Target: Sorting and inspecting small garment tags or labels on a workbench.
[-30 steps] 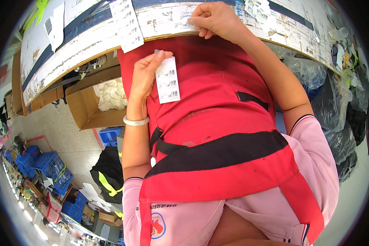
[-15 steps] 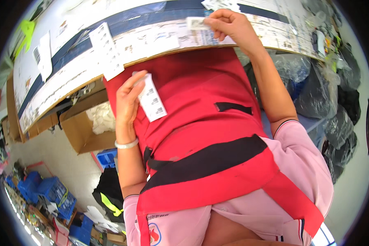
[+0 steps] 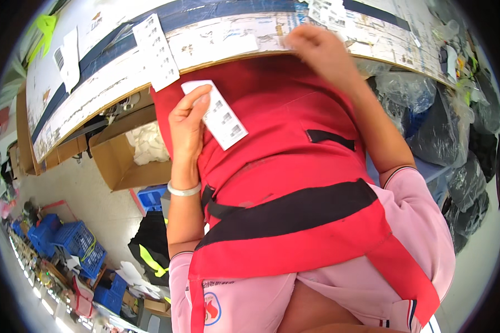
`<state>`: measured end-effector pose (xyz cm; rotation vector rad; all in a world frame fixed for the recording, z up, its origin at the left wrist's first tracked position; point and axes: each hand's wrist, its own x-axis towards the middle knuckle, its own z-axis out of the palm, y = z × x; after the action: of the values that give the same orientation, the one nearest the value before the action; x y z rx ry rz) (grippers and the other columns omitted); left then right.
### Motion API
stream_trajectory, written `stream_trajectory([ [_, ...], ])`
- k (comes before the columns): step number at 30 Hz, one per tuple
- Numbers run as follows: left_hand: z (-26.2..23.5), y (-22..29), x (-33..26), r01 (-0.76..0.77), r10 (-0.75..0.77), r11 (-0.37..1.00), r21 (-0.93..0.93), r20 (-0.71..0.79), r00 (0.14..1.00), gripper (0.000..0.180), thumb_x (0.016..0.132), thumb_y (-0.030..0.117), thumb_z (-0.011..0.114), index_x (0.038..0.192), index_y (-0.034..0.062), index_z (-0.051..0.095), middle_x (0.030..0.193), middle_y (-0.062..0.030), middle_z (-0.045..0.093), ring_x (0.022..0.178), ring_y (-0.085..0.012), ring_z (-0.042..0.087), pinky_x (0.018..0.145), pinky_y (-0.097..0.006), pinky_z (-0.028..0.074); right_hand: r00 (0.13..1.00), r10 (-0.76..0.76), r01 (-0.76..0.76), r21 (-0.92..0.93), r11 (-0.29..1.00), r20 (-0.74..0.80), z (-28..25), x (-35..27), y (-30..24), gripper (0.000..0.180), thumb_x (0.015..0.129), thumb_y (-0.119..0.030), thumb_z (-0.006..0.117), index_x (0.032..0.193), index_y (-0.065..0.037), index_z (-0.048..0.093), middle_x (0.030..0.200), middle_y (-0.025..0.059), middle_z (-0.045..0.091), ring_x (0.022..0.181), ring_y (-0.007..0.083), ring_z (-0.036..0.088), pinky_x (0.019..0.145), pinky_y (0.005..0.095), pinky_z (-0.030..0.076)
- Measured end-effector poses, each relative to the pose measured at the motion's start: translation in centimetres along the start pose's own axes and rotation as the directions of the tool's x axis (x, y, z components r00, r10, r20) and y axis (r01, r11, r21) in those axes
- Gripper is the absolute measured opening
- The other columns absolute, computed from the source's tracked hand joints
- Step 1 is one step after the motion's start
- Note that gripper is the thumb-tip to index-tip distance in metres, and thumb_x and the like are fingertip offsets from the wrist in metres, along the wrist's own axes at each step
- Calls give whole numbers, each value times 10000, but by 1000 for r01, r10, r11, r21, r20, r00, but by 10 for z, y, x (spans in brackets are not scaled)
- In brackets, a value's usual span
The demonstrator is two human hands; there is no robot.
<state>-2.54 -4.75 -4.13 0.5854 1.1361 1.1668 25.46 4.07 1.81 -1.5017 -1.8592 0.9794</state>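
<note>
My left hand (image 3: 190, 119) is closed on a white strip of labels (image 3: 228, 123) printed with small black codes, thumb and fingers pinching its upper left part. The strip slants over the front of my red apron (image 3: 283, 139), just off the table edge. My right hand (image 3: 323, 53) is over the near edge of the table, smeared by motion. Its fingers look curled, and whether anything is between them is hidden by the blur. Just beyond it lies a pile of small white labels (image 3: 329, 12). Another label strip (image 3: 155, 53) overhangs the table edge near my left hand.
The worn white table (image 3: 105, 72) with dark blue bands crosses the top. A white strip (image 3: 68, 60) lies at its left. Below stands an open cardboard box (image 3: 114, 166) with pale pieces. Dark plastic bags (image 3: 436, 133) crowd the right; blue crates (image 3: 80, 247) stand lower left.
My right hand has come back toward me from the table, and the small white label it pinched no longer shows in its fingers. My left hand has risen slightly with the strip. The view has shifted a little.
</note>
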Motion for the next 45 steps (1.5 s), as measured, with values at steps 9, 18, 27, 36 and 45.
stream_trajectory([
  [9,5,18,-7,83,-81,996,-11,150,985,220,873,74,644,1066,-28,661,966,-82,676,839,-72,599,744,-203,471,749,139,-438,327,837,648,80,-21,-36,230,860,-238,654,850,-8,663,624,16,575,544,77,521,533,226,455],
  [18,2,8,-4,62,-112,966,252,188,976,200,830,54,686,1010,-33,682,867,-69,691,750,-79,612,669,-209,490,939,-1,-131,362,923,343,85,-17,-38,138,887,-152,623,899,-18,649,799,-10,601,696,50,528,625,206,440],
  [27,3,17,-2,100,-152,969,227,221,963,312,934,241,573,950,-50,685,825,-75,677,710,-107,619,640,-217,491,955,-167,101,260,960,245,70,1,-41,120,881,-137,617,910,-28,659,779,3,616,685,65,563,614,209,458],
  [36,-4,2,7,134,-163,971,196,140,977,354,944,301,560,926,-24,699,833,-68,679,699,-96,602,649,-208,471,960,91,-151,213,965,266,40,46,-35,217,869,-220,652,905,-6,653,689,8,598,584,57,563,500,186,466],
  [45,-5,0,9,112,-137,978,175,139,981,296,923,259,601,928,-18,704,839,-54,681,730,-82,591,674,-210,464,930,196,-274,231,934,311,49,55,-30,217,860,-236,667,876,-20,654,667,8,595,561,55,557,491,177,462],
])
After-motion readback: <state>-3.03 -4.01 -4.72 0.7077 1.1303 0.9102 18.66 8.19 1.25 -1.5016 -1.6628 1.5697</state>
